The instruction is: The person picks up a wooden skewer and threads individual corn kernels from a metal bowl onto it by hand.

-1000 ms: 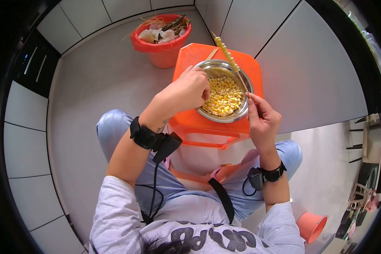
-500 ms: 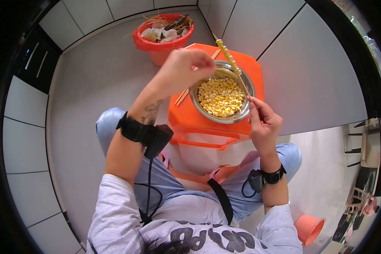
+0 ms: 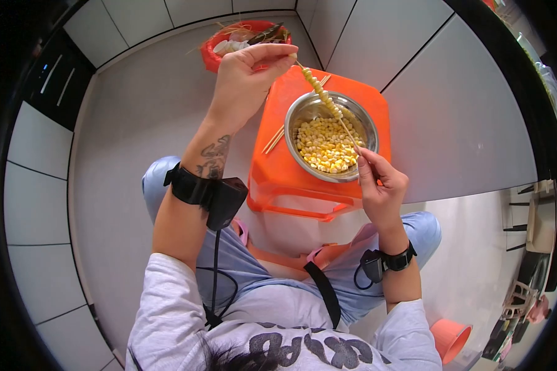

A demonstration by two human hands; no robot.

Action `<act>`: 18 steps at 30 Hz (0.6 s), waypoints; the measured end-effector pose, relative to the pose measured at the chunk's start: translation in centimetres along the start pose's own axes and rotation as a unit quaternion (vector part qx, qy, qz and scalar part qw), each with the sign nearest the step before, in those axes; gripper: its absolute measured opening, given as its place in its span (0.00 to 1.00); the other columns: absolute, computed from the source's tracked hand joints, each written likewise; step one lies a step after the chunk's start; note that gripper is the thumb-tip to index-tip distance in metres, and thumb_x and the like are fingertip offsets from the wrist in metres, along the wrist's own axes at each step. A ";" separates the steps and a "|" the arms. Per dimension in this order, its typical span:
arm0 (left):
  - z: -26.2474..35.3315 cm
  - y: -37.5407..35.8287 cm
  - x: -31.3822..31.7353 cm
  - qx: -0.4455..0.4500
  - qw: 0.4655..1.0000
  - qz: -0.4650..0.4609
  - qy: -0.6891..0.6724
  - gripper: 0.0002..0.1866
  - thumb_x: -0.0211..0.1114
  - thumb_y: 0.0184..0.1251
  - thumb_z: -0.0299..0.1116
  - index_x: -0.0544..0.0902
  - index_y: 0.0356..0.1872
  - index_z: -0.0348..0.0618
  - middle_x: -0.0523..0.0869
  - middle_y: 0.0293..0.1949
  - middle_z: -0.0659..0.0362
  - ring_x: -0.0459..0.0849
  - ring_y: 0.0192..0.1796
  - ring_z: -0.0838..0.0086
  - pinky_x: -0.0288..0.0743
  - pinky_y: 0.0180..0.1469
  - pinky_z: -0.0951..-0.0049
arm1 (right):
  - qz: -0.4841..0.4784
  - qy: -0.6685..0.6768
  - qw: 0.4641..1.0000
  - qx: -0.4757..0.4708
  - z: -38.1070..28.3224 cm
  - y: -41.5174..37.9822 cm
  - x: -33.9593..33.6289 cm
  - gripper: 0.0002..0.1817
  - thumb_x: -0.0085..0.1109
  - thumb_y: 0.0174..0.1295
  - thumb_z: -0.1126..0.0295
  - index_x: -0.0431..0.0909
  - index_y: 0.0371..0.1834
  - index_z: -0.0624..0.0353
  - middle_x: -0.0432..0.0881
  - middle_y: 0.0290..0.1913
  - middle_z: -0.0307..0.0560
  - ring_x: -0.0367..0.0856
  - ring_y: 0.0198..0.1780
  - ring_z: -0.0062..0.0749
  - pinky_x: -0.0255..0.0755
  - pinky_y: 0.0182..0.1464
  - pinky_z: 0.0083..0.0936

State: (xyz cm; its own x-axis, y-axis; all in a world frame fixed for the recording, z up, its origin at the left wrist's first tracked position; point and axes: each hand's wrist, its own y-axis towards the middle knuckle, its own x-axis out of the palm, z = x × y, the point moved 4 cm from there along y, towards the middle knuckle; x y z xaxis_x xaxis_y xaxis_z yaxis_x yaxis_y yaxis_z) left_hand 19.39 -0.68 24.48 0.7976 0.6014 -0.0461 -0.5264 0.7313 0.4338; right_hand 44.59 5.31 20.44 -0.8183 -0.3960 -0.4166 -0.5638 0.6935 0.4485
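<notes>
Head view: right hand [image 3: 380,185] pinches the skewer [image 3: 328,102] base at 4 o'clock of the bowl [image 3: 297,117]; left hand [image 3: 247,74] pinches its tip at 11 o'clock. Upper half threaded with corn [image 3: 325,145]; lower half bare, bowl well stocked.

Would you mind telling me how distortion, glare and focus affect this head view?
Head view: strong fisheye bends the floor tiles and leaves black corners; soft glare on the bowl rim; skewer, left hand and right hand look sharp; the frame edges smear.
</notes>
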 end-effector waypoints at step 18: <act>0.4 -0.2 0.3 0.062 0.992 0.033 0.107 0.09 0.68 0.60 0.27 0.86 0.41 0.37 0.89 0.38 0.57 0.86 0.39 0.80 0.78 0.44 0.82 | 0.004 -0.009 1.000 -0.004 0.1 -0.1 -0.1 0.09 0.59 0.63 0.78 0.82 0.44 0.69 0.86 0.31 0.48 0.82 0.32 0.16 0.76 0.35 0.15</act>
State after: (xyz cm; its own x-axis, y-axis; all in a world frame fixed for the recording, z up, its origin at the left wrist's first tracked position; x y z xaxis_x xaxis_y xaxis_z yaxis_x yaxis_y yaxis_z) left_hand 19.84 -0.76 24.76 0.6746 0.7111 -0.1982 -0.5250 0.6510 0.5483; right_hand 44.77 5.33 20.39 -0.8206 -0.3790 -0.4277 -0.5582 0.6918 0.4581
